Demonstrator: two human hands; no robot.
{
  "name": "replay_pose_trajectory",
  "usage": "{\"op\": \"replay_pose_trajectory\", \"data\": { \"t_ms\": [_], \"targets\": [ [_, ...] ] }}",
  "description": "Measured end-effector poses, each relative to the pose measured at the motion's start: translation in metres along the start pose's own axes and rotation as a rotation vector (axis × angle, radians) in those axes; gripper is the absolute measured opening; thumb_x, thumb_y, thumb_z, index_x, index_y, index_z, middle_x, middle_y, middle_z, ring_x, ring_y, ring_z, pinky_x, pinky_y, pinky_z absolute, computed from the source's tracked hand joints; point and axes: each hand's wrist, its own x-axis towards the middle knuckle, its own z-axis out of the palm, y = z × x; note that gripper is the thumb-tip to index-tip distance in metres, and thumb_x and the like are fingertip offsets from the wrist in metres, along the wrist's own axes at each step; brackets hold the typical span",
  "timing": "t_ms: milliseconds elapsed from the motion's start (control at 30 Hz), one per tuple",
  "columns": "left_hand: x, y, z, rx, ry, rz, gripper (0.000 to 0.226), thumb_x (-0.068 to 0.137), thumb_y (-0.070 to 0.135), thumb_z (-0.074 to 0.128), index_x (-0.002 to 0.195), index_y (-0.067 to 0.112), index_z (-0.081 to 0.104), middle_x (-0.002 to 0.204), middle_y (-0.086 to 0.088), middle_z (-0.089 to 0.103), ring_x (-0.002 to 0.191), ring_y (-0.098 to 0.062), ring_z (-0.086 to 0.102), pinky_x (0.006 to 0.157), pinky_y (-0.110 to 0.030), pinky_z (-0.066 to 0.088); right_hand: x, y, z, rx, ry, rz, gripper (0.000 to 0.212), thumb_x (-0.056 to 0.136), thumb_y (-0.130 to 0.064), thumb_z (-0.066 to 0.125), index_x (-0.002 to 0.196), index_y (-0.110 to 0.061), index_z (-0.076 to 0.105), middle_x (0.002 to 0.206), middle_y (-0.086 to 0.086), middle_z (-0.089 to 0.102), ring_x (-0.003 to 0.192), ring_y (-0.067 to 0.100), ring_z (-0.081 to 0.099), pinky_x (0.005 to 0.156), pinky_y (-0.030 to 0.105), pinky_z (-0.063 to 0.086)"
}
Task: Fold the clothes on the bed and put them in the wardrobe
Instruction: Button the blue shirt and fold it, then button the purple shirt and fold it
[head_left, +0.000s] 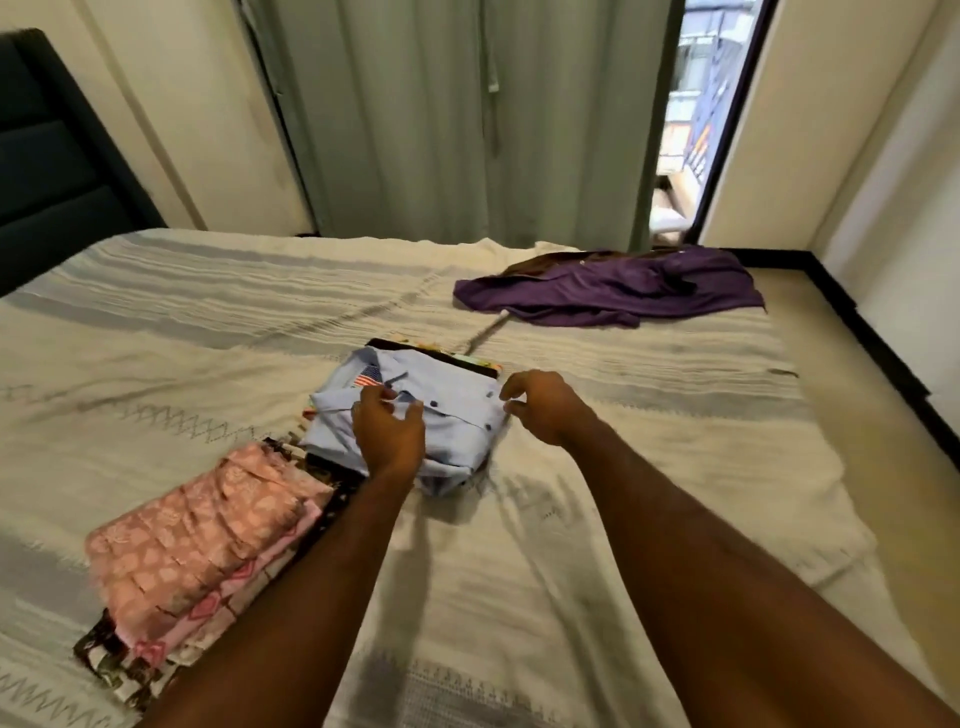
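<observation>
Head view: loosely curled fingers (410, 413) of the left hand (389, 431) are held over the folded blue shirt (457, 415), grasping nothing; the right hand (540, 408) is relaxed at its right edge. The shirt is stacked mid-bed (208, 322), a pink folded pile (202, 535) nearer, a purple garment (613, 288) beyond.

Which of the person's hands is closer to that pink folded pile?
Left. The left hand sits over the blue shirt, just beyond the pink folded pile; the right hand is at the shirt's far side.
</observation>
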Motion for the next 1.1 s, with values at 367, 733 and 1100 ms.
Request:
{"op": "replay_pose_trajectory", "data": {
  "t_ms": [367, 733, 1100],
  "targets": [
    [-0.21, 0.201, 0.161, -0.025, -0.591, 0.375, 0.021, 0.085, 0.021, 0.078, 0.073, 0.014, 0.063, 0.071, 0.001, 0.065, 0.069, -0.017, 0.063, 0.064, -0.026, 0.043, -0.196, 0.154, -0.189, -0.068, 0.408, 0.299, 0.008, 0.094, -0.027, 0.066, 0.095, -0.026, 0.074, 0.102, 0.001, 0.071, 0.09, 0.024, 0.067, 0.083, 0.044, 0.058],
    [-0.389, 0.337, 0.343, 0.001, -0.841, 0.499, 0.029, 0.086, 0.019, 0.077, 0.066, 0.024, 0.057, 0.069, -0.001, 0.065, 0.065, -0.024, 0.068, 0.067, -0.043, 0.062, -0.316, 0.375, -0.306, 0.089, 0.595, 0.558, 0.009, 0.091, -0.031, 0.064, 0.095, -0.029, 0.072, 0.09, -0.002, 0.072, 0.082, 0.021, 0.069, 0.076, 0.044, 0.061],
    [-0.269, 0.473, 0.295, 0.061, -0.6, 0.543, 0.026, 0.081, 0.017, 0.077, 0.062, 0.022, 0.059, 0.058, 0.008, 0.059, 0.06, -0.015, 0.06, 0.063, -0.03, 0.052, -0.217, 0.29, -0.467, -0.007, 0.526, 0.358, 0.019, 0.085, -0.037, 0.058, 0.095, -0.028, 0.072, 0.099, 0.005, 0.072, 0.09, 0.03, 0.068, 0.082, 0.044, 0.059]
  ]
}}
